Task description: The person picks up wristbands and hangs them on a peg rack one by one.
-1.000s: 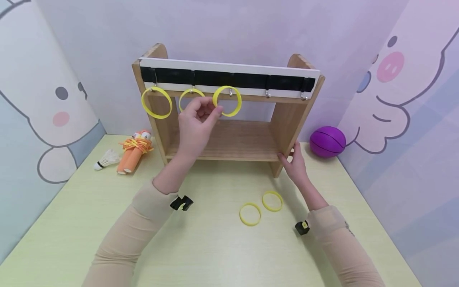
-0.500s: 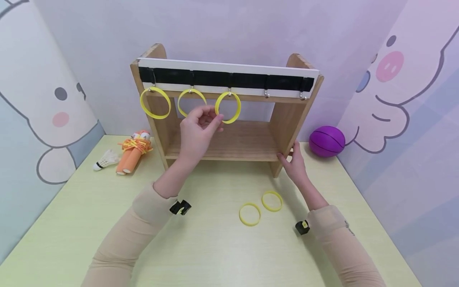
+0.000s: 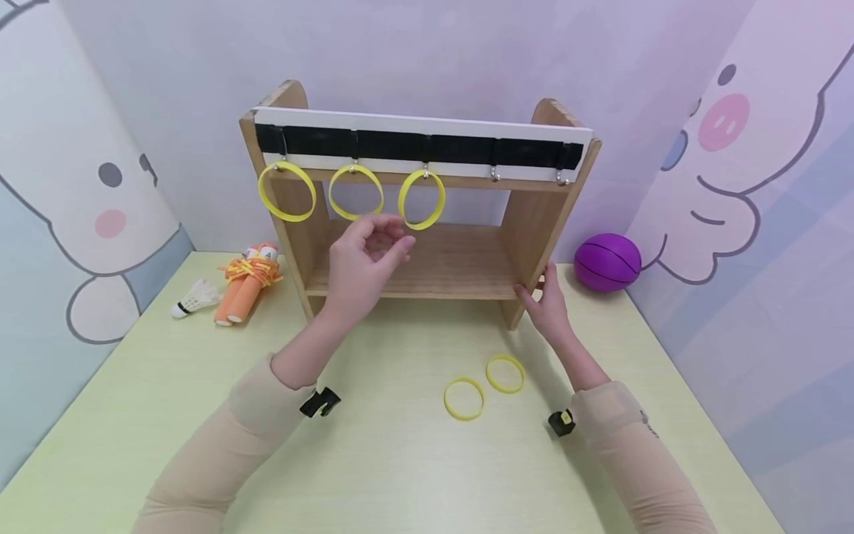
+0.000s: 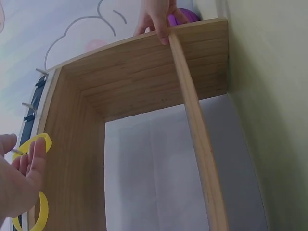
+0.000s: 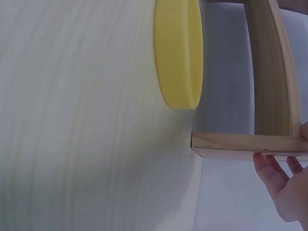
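In the head view, a wooden shelf (image 3: 460, 259) has a black-taped white board (image 3: 507, 130) across its top, fitted with several metal hooks. Three yellow rings hang from it: one at the far left (image 3: 293, 218), one beside it (image 3: 381, 196), and a third ring (image 3: 402, 204) on the middle hook. Just below that third ring is my left hand (image 3: 360, 263), holding nothing, fingers loosely bent and thumb apart. My right hand (image 3: 550, 308) grips the shelf's right side panel, thumb at the front and fingers (image 5: 268, 175) against the outer face in the right wrist view.
Two more yellow rings, one nearer (image 3: 465, 417) and one farther right (image 3: 507, 391), lie on the table before the shelf. A purple ball (image 3: 607, 263) sits at right. At left are a shuttlecock (image 3: 199, 298) and an orange-handled bundle (image 3: 248, 285). Two hooks at right (image 3: 495, 175) carry nothing.
My left hand lowered the third ring onto the middle hook, let go of it, and drew down slightly. My right hand has stayed on the side panel.
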`<state>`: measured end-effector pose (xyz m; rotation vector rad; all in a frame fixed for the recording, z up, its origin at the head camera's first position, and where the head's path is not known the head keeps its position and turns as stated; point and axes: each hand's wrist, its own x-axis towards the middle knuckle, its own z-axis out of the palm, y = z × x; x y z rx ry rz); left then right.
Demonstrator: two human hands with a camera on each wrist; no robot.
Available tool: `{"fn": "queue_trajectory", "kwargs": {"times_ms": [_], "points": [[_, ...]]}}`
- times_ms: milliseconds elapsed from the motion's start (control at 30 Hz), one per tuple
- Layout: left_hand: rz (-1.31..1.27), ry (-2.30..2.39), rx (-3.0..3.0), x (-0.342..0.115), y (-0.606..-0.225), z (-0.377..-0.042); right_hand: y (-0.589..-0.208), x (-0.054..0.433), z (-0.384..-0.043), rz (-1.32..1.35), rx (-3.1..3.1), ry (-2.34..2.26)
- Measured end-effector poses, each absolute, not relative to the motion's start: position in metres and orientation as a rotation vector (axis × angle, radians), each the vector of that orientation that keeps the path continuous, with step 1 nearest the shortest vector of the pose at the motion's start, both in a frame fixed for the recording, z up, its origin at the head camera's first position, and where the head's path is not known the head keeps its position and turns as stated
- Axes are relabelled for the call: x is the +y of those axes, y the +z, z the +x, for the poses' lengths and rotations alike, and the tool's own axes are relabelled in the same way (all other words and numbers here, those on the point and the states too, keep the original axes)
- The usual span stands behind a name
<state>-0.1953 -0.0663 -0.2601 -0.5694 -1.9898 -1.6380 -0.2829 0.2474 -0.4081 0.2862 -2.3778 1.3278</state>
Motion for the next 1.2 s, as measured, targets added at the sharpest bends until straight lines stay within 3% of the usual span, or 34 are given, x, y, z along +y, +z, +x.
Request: {"fn": "queue_trajectory", "kwargs": {"times_ms": [233,1200], "points": [[-0.653,-1.532,-2.105,-0.068,-0.299,-0.211,-0.409,0.247,-0.285,0.290,-2.372,1.321],[-1.049,-1.215,-2.622,-0.042,-0.400,-0.216,-0.410,0.248,-0.284,0.289,-2.378,1.340]]}}
